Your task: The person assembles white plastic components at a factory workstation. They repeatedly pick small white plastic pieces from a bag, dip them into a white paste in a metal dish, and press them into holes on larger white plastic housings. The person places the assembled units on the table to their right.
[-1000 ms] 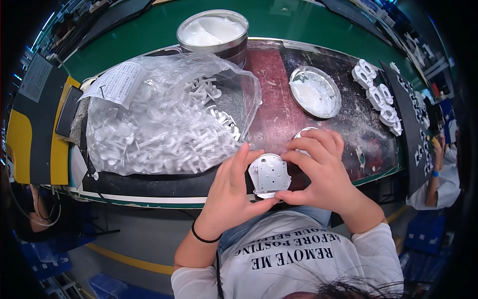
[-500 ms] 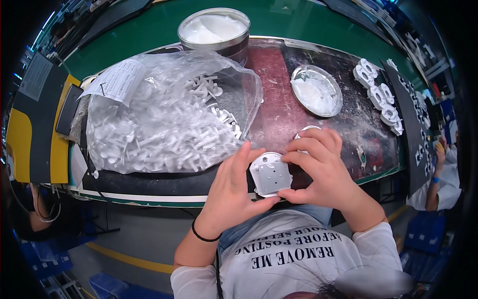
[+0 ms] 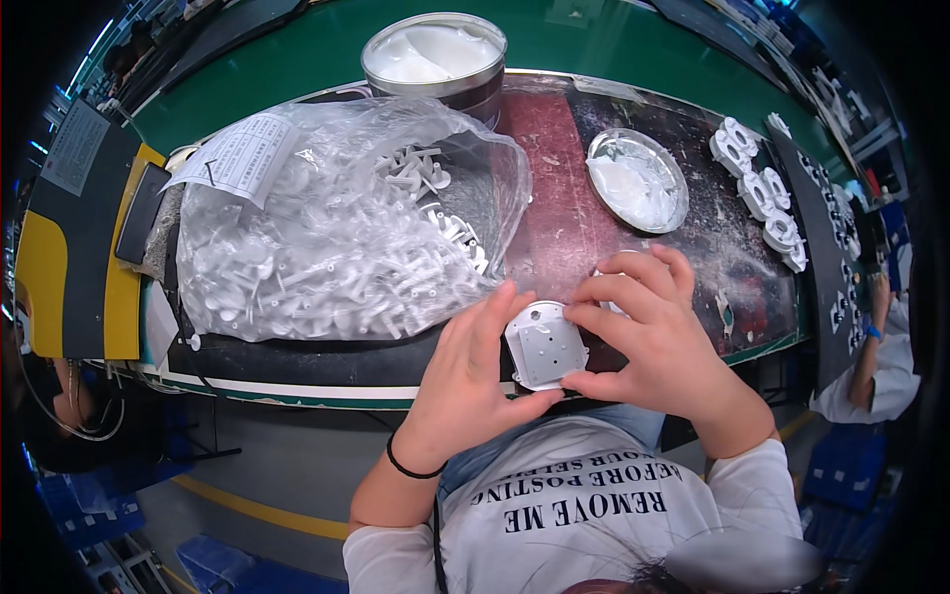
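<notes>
Between my hands, over the table's near edge, is a round silvery-white plate-like part (image 3: 547, 348) with small holes and a flat squarish face. My left hand (image 3: 473, 361) grips it from the left, its thumb at the lower edge and its fingers along the far side. On the other side, my right hand (image 3: 648, 332) pinches the rim between thumb and fingers. Behind the right fingers a second white part (image 3: 616, 306) shows only in small pieces; whether the hand touches it I cannot tell.
A large clear bag (image 3: 307, 238) of white stem-like plastic pieces lies on the left. Behind it stands a metal tin (image 3: 435, 91) of white paste. A round lid (image 3: 676, 203) smeared with paste lies right of centre. Several white ring-shaped parts (image 3: 757, 190) line the right side; another person (image 3: 881, 366) is beyond.
The whole view has shifted slightly, moving the scene a little to the right. The part's face catches the light differently, as if tilted slightly. Both hands keep their grip on it.
</notes>
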The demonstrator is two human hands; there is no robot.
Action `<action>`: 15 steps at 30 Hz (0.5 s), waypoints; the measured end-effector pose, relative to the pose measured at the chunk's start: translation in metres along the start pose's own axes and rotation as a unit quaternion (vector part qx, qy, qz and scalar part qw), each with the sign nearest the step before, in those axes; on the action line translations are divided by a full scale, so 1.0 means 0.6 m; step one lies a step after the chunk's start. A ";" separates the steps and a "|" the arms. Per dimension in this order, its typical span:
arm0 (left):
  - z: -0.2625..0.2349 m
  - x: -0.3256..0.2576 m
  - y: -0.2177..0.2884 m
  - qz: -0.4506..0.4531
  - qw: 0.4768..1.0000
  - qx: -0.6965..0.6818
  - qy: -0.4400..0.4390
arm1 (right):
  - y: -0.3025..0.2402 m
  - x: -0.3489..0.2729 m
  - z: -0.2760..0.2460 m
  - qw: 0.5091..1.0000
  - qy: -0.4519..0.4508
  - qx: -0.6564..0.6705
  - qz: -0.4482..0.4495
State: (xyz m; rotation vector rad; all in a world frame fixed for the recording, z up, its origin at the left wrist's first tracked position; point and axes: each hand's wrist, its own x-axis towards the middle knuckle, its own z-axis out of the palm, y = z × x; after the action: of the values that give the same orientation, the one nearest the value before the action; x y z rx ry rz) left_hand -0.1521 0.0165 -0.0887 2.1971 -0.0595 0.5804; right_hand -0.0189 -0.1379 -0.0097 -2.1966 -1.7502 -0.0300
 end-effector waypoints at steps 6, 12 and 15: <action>-0.002 0.002 0.003 0.001 1.000 0.000 -0.001 | -0.003 0.004 -0.005 1.000 -0.010 -0.003 -0.001; -0.005 0.002 0.010 -0.004 1.000 0.017 -0.001 | -0.003 0.007 -0.008 1.000 -0.014 -0.004 0.000; -0.004 -0.004 0.012 -0.013 1.000 0.021 0.016 | -0.003 0.007 -0.008 1.000 -0.011 -0.004 -0.001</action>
State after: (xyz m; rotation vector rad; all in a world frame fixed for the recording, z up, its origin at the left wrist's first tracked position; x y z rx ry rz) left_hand -0.1569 0.0133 -0.0836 2.2250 -0.0016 0.6074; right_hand -0.0188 -0.1351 -0.0039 -2.2081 -1.7676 -0.0136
